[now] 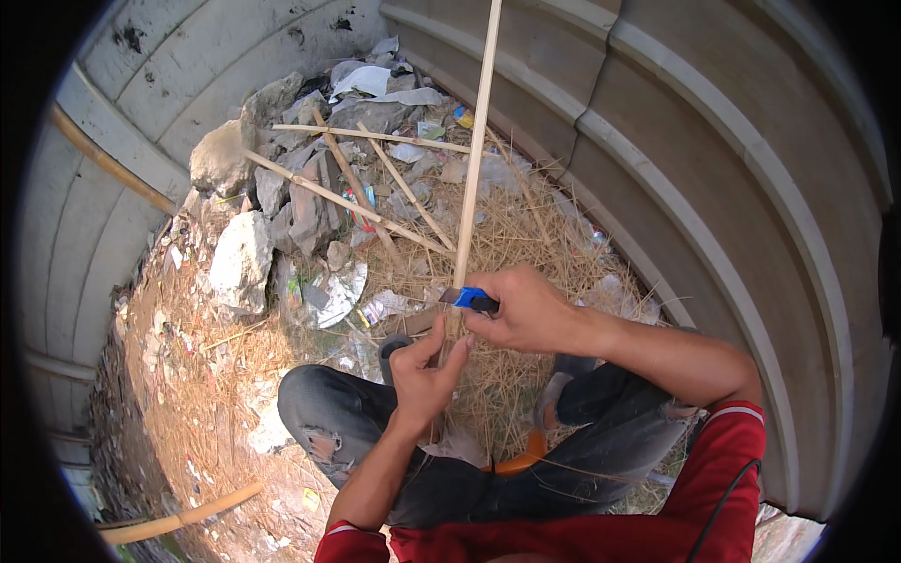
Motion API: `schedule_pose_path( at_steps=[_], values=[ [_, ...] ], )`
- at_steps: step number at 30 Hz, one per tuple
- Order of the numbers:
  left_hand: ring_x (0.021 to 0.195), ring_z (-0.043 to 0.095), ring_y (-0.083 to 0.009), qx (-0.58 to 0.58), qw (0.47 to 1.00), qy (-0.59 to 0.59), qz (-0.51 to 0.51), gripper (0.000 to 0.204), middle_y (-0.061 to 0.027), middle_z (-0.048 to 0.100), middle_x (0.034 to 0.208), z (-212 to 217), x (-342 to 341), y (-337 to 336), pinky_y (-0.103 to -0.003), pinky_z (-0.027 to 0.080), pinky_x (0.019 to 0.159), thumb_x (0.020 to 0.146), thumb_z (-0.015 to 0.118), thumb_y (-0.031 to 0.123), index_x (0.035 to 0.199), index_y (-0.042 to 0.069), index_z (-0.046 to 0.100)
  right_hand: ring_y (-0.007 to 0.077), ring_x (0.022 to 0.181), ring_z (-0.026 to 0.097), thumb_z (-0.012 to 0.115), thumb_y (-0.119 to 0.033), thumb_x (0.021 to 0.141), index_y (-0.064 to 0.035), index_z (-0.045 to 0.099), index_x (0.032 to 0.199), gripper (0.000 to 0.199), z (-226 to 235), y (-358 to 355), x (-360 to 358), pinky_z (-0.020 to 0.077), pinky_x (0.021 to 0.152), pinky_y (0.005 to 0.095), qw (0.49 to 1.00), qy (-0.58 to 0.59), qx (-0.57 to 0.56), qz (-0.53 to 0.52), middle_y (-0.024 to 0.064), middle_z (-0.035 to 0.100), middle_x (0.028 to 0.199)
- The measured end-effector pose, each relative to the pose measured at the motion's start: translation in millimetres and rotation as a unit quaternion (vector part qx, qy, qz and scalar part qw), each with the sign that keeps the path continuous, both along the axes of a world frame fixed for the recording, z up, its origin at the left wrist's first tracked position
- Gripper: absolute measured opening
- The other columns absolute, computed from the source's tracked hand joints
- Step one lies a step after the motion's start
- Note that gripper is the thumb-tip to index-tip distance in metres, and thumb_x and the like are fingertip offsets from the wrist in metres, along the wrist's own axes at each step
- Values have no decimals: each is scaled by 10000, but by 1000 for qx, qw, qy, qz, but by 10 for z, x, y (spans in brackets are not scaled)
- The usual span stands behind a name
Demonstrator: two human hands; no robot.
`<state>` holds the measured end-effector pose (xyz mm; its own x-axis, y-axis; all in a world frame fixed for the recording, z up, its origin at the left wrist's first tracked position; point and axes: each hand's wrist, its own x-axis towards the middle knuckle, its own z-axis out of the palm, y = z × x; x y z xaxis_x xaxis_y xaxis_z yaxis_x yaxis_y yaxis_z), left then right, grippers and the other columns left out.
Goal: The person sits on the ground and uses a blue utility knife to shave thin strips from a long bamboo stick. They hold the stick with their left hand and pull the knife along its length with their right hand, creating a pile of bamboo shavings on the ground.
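Observation:
A long pale bamboo strip runs from the top of the view down to my hands, between my bent knees. My right hand is closed around a blue and black utility knife. The knife's blade points left and lies across the strip near its lower end. My left hand is just below the knife, thumb and forefinger on either side of the strip's lower end. The fingers partly hide that end.
Several bamboo strips lie across rocks and litter ahead. Dry straw covers the ground. A corrugated metal wall curves along the right; a pale panel wall stands left. A bamboo pole is at lower left. Something orange lies between my legs.

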<state>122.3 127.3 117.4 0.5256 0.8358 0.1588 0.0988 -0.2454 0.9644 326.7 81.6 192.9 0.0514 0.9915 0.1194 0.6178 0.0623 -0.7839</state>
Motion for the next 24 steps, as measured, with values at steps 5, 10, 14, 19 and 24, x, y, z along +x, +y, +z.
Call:
schedule_pose_path(
  at_steps=[5,10,14,19,24],
  values=[
    [697,586,-2,-10,1000,22,-13,408,-28,732,767,-153,-78,36,-198,490,618,885,817,64,1232,-114,698,233,542,639,781,-197,822,-48,697,910,193,-83,11,51,485,545,371,995,-39,37,80,122,653,670],
    [699,570,4,-42,999,-27,7,412,-18,734,774,-40,-4,12,-197,486,615,884,826,76,1228,-112,701,209,519,608,791,-232,834,-46,732,926,215,-26,12,8,468,526,359,1000,-6,19,-18,110,621,630],
    [704,574,1,-19,1000,-16,10,431,-26,735,776,-40,-3,31,-201,489,618,880,833,81,1237,-115,695,173,513,584,773,-248,877,-28,759,1007,256,34,19,38,461,521,342,1000,-1,7,-25,100,614,615],
    [693,583,-12,36,999,9,7,438,-72,731,748,-73,-13,30,-216,497,614,874,836,82,1240,-112,694,158,511,558,752,-222,906,-8,740,973,224,-37,42,-3,458,518,335,998,-2,23,-57,93,612,611],
    [681,602,-24,40,999,24,5,435,-106,724,729,-55,-19,19,-229,503,613,872,835,85,1240,-104,699,160,522,586,746,-210,909,0,709,935,215,-62,65,19,469,521,340,999,2,17,-35,102,625,622]
  ],
)
